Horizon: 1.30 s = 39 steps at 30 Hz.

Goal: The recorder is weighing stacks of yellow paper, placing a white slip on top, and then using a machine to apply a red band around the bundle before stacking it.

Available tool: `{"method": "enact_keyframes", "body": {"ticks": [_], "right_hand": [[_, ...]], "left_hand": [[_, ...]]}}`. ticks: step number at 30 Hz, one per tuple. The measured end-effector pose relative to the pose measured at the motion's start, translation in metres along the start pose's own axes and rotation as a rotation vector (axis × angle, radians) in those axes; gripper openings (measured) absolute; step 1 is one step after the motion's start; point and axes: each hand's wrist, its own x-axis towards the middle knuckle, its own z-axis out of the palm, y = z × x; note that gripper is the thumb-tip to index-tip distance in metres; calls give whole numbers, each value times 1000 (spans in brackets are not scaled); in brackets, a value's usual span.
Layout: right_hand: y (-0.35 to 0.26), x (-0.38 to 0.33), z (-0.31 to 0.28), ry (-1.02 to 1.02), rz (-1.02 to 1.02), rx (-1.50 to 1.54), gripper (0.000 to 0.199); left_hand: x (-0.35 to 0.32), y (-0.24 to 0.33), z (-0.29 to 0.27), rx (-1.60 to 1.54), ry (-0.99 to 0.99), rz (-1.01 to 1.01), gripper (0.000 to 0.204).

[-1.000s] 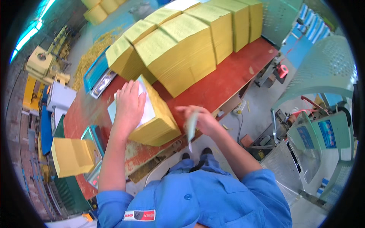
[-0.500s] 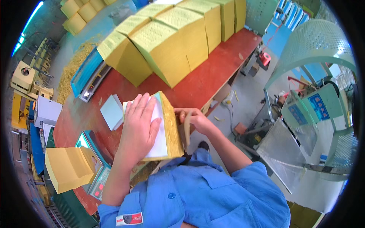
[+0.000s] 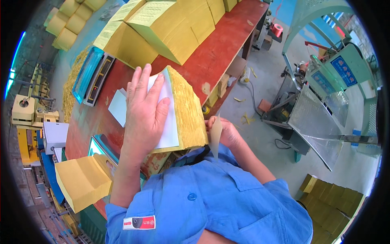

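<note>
My left hand (image 3: 144, 116) lies flat, its fingers a little spread, on a white sheet (image 3: 170, 126) that covers the top of a thick yellow paper stack (image 3: 187, 110). The stack's rough, fibrous side faces right, and it sits at the table's near edge, close to my body. Just right of that rough side, my right hand (image 3: 227, 133) pinches a thin tan sheet (image 3: 215, 138) that stands on edge. Some of the right fingertips are hidden behind the sheet. A small gap seems to separate it from the stack.
Tall yellow paper stacks (image 3: 174, 30) stand at the back of the red table (image 3: 199, 81). Pale sheets (image 3: 118, 106) and a teal-framed device (image 3: 90, 77) lie left. A yellow block (image 3: 83, 179) overlaps an electronic scale (image 3: 103, 146). At right is a metal machine (image 3: 315, 122).
The view has shifted, and more of the stack's rough side shows. My right hand has moved nearer my body with the tan sheet, to the stack's near end. My left hand still presses flat.
</note>
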Motion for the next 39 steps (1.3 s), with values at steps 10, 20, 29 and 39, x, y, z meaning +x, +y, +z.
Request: {"method": "enact_keyframes", "body": {"ticks": [10,20,29,39], "right_hand": [[1,-6,39,120,-109,-119,16],[-66,-113,39,137,-319,-220,22],[-141,-399,-91,491,-681,-167,34],[-212,-575,-211,667,-816,-15,16]], "left_hand": [[-62,-33,0,-181,168,-418,38],[-117,-9,77,-1626,201,-708,45],[-53,243,238,-1863,-342,-647,43],[9,470,366,-1522,-423,-106,42]]}}
